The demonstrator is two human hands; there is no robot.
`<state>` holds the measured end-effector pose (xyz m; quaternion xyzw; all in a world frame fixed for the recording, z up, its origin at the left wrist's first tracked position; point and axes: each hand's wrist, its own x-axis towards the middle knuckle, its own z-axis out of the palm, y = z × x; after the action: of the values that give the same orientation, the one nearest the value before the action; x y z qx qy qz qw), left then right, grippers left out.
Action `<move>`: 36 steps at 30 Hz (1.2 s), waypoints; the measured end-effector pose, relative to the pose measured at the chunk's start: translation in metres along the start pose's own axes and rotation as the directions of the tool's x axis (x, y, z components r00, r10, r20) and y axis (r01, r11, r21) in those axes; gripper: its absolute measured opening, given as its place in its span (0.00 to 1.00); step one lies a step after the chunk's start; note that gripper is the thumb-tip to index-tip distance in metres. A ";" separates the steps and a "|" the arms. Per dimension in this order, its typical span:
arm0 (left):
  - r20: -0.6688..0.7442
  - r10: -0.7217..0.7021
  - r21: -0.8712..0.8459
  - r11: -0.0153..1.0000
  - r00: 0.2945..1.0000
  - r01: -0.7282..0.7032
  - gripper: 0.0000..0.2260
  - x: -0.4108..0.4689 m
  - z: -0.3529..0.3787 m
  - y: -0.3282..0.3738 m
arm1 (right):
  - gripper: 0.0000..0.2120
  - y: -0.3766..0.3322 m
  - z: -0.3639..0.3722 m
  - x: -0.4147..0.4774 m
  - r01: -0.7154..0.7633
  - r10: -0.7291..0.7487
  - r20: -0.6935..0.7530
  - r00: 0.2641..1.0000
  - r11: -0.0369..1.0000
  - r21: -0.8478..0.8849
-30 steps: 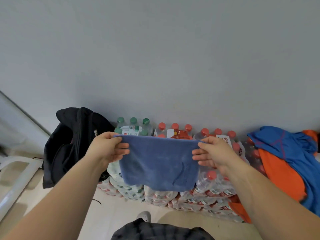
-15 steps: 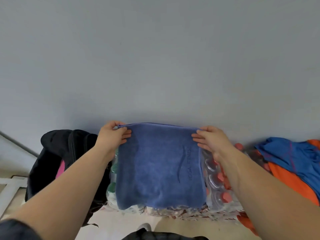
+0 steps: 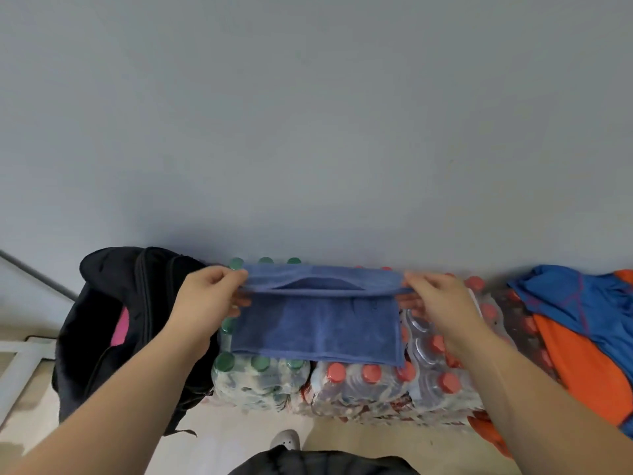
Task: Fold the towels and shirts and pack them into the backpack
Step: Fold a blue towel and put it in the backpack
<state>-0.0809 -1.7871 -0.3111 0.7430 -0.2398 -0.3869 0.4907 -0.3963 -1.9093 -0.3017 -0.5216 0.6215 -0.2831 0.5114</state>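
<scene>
Both hands have raised the far hem of the blue towel [image 3: 315, 330] off the bottle packs [image 3: 359, 385] since half a second ago, when it lay spread flat over them. A plain grey wall [image 3: 308, 132] fills the upper view and pale floor [image 3: 239, 437] runs below, with the shrink-wrapped packs standing at the wall's foot.

The left hand [image 3: 209, 296] pinches the towel's far-left corner, thumb on top and fingers curled beneath. The right hand [image 3: 442, 296] pinches the far-right corner likewise. Between them the hem is stretched taut, gaping a little in the middle. The rest lies flat on the packs, its near hem just short of their front edge.

A black backpack [image 3: 102, 320], unzipped and showing something pink [image 3: 121, 327], touches the packs' left edge. Blue and orange shirts [image 3: 565, 303] are heaped at the right end. Open floor lies in front of the packs.
</scene>
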 end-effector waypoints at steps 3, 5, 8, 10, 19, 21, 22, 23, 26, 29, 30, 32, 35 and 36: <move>-0.040 0.036 0.242 0.970 0.999 -0.025 0.09 -0.019 -0.004 -0.028 | 0.10 0.026 -0.004 -0.026 0.061 -0.055 0.035 0.998 0.977 -0.206; -0.051 0.071 0.388 0.920 0.996 -0.045 0.08 -0.028 -0.004 -0.042 | 0.08 0.043 -0.005 -0.038 0.083 -0.070 0.056 0.996 0.956 -0.280; -0.029 0.184 0.607 0.784 0.982 -0.129 0.08 -0.036 -0.002 -0.057 | 0.04 0.063 -0.002 -0.050 0.091 -0.048 0.125 0.991 0.924 -0.370; 0.005 0.212 0.688 0.709 0.977 -0.157 0.09 -0.035 -0.002 -0.067 | 0.03 0.076 -0.001 -0.053 0.098 -0.030 0.165 0.986 0.904 -0.416; 0.088 0.311 0.883 0.416 0.946 -0.219 0.06 -0.033 0.011 -0.074 | 0.12 0.078 0.009 -0.046 0.351 -0.313 0.208 0.927 0.523 -0.777; 0.090 0.341 0.876 0.421 0.936 -0.238 0.05 -0.027 0.015 -0.068 | 0.14 0.065 0.022 -0.041 0.419 -0.425 0.218 0.879 0.469 -0.777; 0.093 0.328 0.876 0.422 0.940 -0.233 0.08 -0.023 0.018 -0.065 | 0.17 0.056 0.032 -0.038 0.435 -0.418 0.241 0.876 0.467 -0.769; 0.099 0.301 0.879 0.420 0.948 -0.225 0.12 -0.017 0.022 -0.062 | 0.20 0.047 0.043 -0.033 0.431 -0.374 0.268 0.888 0.473 -0.768; 0.118 0.207 0.891 0.409 0.971 -0.195 0.21 -0.001 0.030 -0.056 | 0.28 0.033 0.074 -0.014 0.367 -0.186 0.317 0.930 0.441 -0.819; 0.176 0.131 0.901 0.377 0.976 -0.214 0.24 0.010 0.034 -0.056 | 0.34 0.051 0.085 -0.003 0.315 -0.054 0.320 0.946 0.394 -0.864; 0.187 0.122 0.900 0.376 0.975 -0.220 0.24 0.011 0.033 -0.057 | 0.36 0.061 0.083 -0.003 0.320 -0.048 0.326 0.944 0.369 -0.873; 0.207 0.119 0.892 0.386 0.971 -0.238 0.26 0.013 0.029 -0.056 | 0.39 0.075 0.078 -0.003 0.347 -0.081 0.340 0.937 0.327 -0.879; 0.244 0.129 0.884 0.378 0.961 -0.275 0.27 0.015 0.023 -0.055 | 0.48 0.076 0.073 -0.002 0.360 -0.063 0.359 0.931 0.308 -0.881; 0.247 0.137 0.881 0.381 0.959 -0.281 0.28 0.017 0.022 -0.054 | 0.52 0.073 0.074 -0.002 0.358 -0.042 0.362 0.931 0.299 -0.885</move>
<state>-0.0903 -1.7899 -0.3712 0.8253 -0.5347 -0.1781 0.0365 -0.3540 -1.8725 -0.3890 -0.8270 0.5220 0.1414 0.1535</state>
